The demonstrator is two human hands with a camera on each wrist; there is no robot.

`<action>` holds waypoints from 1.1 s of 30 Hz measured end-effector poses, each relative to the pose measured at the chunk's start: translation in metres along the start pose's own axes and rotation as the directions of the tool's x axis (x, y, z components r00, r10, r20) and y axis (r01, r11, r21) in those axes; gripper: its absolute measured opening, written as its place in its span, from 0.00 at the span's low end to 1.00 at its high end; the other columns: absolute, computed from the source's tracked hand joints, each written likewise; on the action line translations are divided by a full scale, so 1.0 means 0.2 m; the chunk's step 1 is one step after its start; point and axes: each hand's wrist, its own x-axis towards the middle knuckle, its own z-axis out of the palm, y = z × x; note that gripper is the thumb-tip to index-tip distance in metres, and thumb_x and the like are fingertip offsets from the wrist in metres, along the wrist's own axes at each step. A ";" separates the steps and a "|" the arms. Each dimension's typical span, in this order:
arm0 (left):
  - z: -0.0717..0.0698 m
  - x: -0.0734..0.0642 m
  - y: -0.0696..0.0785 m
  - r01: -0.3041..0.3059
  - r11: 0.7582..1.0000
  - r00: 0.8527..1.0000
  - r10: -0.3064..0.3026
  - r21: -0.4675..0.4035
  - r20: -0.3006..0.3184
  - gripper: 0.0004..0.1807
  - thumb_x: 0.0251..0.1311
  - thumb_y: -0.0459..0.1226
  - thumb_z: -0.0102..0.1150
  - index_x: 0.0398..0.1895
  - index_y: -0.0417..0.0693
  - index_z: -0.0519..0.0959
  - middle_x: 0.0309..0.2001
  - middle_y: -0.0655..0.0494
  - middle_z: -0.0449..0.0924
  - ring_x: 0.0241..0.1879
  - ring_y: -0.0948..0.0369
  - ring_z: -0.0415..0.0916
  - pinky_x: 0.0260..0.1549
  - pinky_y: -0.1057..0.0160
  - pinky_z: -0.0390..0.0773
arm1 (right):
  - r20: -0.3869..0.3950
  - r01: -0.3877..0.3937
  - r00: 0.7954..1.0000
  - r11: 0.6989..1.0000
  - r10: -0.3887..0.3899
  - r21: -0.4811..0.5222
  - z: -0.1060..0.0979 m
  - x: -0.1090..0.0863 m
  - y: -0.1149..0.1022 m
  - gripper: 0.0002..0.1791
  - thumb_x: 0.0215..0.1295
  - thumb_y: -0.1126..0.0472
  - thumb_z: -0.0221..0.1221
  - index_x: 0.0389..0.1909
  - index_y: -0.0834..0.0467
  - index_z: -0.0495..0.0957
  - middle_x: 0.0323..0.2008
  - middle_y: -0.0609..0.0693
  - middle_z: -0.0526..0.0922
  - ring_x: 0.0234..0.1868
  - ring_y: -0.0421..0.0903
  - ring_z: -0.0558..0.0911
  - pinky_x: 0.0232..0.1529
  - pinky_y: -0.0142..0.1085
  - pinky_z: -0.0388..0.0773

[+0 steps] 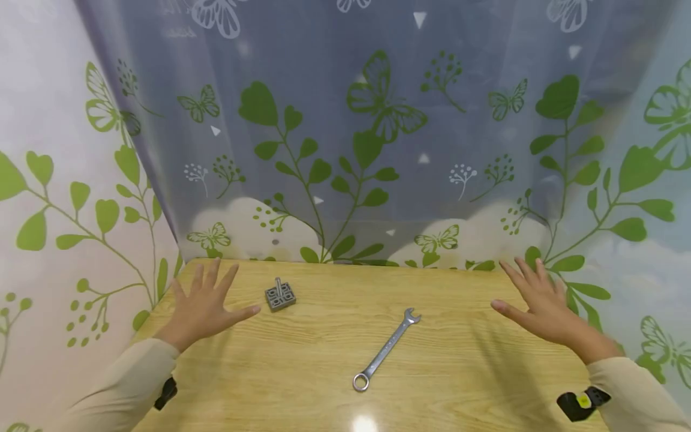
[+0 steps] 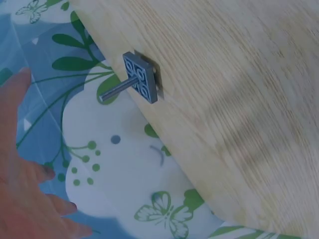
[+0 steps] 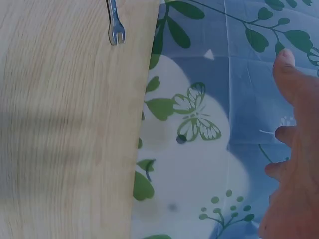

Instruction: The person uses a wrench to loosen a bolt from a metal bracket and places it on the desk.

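Observation:
A silver combination wrench (image 1: 386, 350) lies slantwise on the wooden table, its open end toward the back and its ring end toward the front. Further left sits a small square grey metal block (image 1: 281, 297) with ring patterns on top and a thin metal pin (image 2: 118, 89) standing up from its middle. My left hand (image 1: 204, 306) hovers left of the block, fingers spread, holding nothing. On the other side my right hand (image 1: 540, 303) is held up with spread fingers, also holding nothing, well to the right of the wrench. In the right wrist view only the wrench's open end (image 3: 116, 34) shows.
The light wooden table (image 1: 302, 384) ends at the back against a hanging curtain (image 1: 335, 180) printed with leaves and butterflies. Similar curtains (image 1: 43, 198) stand at both sides. Dark wrist straps (image 1: 166, 393) sit at both sleeves.

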 end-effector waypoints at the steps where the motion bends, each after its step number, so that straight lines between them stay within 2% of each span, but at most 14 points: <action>1: 0.01 0.01 0.00 -0.004 1.000 1.000 0.004 -0.005 -0.008 0.57 0.52 0.71 0.51 0.76 0.48 0.48 0.74 0.31 0.36 0.70 0.29 0.30 0.55 0.19 0.22 | 0.001 -0.002 1.000 1.000 0.002 0.011 0.02 0.00 0.00 0.46 0.69 0.45 0.55 0.77 0.52 0.39 0.74 0.68 0.36 0.71 0.68 0.23 0.58 0.76 0.20; 8: 0.12 0.08 0.03 -0.047 0.998 0.997 0.044 -0.049 -0.056 0.56 0.53 0.67 0.56 0.76 0.46 0.47 0.74 0.32 0.39 0.71 0.33 0.35 0.58 0.21 0.28 | -0.006 -0.042 0.999 0.991 0.043 0.125 0.17 0.05 -0.06 0.49 0.68 0.44 0.56 0.76 0.54 0.35 0.73 0.70 0.36 0.71 0.68 0.24 0.58 0.76 0.22; 14: 0.25 0.15 0.03 -0.052 0.993 0.995 0.042 -0.106 -0.094 0.56 0.51 0.65 0.60 0.75 0.43 0.51 0.73 0.33 0.43 0.72 0.35 0.38 0.62 0.23 0.33 | -0.034 -0.077 0.996 0.979 0.085 0.188 0.41 0.09 -0.13 0.50 0.65 0.42 0.58 0.76 0.55 0.38 0.73 0.71 0.39 0.71 0.72 0.30 0.57 0.79 0.30; 18: 0.36 0.20 0.02 -0.033 0.990 0.995 0.020 -0.136 -0.095 0.55 0.52 0.62 0.62 0.74 0.41 0.51 0.73 0.31 0.44 0.71 0.33 0.39 0.62 0.23 0.35 | -0.017 -0.120 0.992 0.967 0.127 0.226 0.56 0.10 -0.22 0.49 0.65 0.42 0.57 0.75 0.61 0.42 0.72 0.73 0.41 0.70 0.76 0.33 0.57 0.80 0.33; 21: 0.46 0.24 0.00 -0.005 0.991 0.996 -0.007 -0.131 -0.091 0.55 0.52 0.62 0.62 0.74 0.40 0.52 0.72 0.30 0.46 0.70 0.32 0.41 0.61 0.23 0.37 | 0.031 -0.181 0.983 0.935 0.180 0.305 0.68 0.11 -0.29 0.48 0.67 0.43 0.56 0.74 0.66 0.43 0.71 0.75 0.42 0.69 0.78 0.34 0.58 0.79 0.34; 25: 0.55 0.29 -0.01 0.028 0.989 0.996 -0.040 -0.147 -0.081 0.53 0.53 0.60 0.63 0.73 0.38 0.54 0.71 0.29 0.47 0.70 0.32 0.42 0.61 0.23 0.40 | 0.083 -0.253 0.967 0.870 0.241 0.423 0.81 0.12 -0.38 0.48 0.67 0.46 0.57 0.72 0.70 0.42 0.70 0.75 0.42 0.68 0.79 0.36 0.61 0.76 0.40; 28: 0.59 0.31 -0.03 0.055 0.982 0.996 -0.065 -0.180 -0.053 0.52 0.54 0.57 0.64 0.72 0.35 0.54 0.71 0.29 0.47 0.71 0.33 0.42 0.63 0.24 0.42 | 0.088 -0.269 0.962 0.834 0.259 0.481 0.90 0.13 -0.45 0.48 0.66 0.47 0.59 0.72 0.71 0.44 0.70 0.75 0.45 0.69 0.78 0.40 0.63 0.73 0.45; 33: 0.65 0.33 -0.05 0.113 0.968 0.993 -0.117 -0.223 -0.007 0.49 0.58 0.52 0.63 0.71 0.30 0.53 0.71 0.29 0.49 0.70 0.33 0.44 0.64 0.27 0.45 | 0.034 -0.293 0.946 0.806 0.322 0.515 1.00 0.14 -0.55 0.49 0.63 0.48 0.62 0.70 0.74 0.48 0.69 0.75 0.51 0.69 0.73 0.51 0.66 0.66 0.53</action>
